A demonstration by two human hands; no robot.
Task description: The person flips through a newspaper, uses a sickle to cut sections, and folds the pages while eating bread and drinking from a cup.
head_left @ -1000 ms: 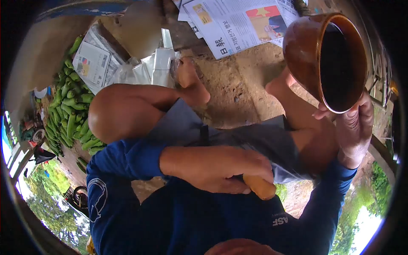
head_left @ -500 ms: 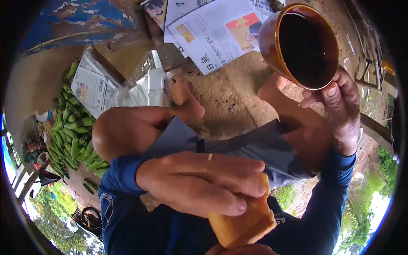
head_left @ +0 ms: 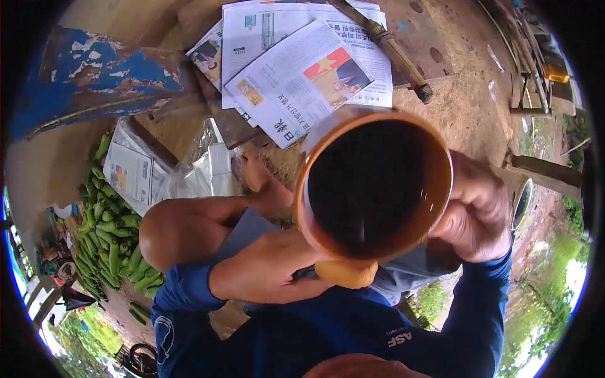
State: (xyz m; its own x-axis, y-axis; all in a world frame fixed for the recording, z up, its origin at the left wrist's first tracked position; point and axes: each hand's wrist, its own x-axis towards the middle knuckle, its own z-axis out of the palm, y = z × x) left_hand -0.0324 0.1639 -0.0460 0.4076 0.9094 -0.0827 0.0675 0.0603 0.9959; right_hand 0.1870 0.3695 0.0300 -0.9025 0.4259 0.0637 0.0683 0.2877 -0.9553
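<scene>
My right hand (head_left: 476,217) is closed at the right side of a glossy brown mug (head_left: 413,236) with dark liquid in it. The mug is close to the camera, its mouth facing up toward me. My left hand (head_left: 271,268) holds a thick piece of golden-brown bread (head_left: 346,275) just below the mug's near rim. Part of the bread and the left fingertips are hidden behind the mug. Under both hands are my folded legs in grey shorts.
Several newspaper sheets (head_left: 296,82) lie ahead, a wooden stick (head_left: 394,53) across them. Left of my knee are a clear plastic bag (head_left: 211,167), a folded newspaper (head_left: 129,170) and a heap of long green vegetables (head_left: 113,252). A peeling blue-painted surface (head_left: 120,82) stands beyond.
My right hand has brought the mug inward and nearer the camera, over my lap. The left hand has shifted left and up with the bread, now partly behind the mug.
</scene>
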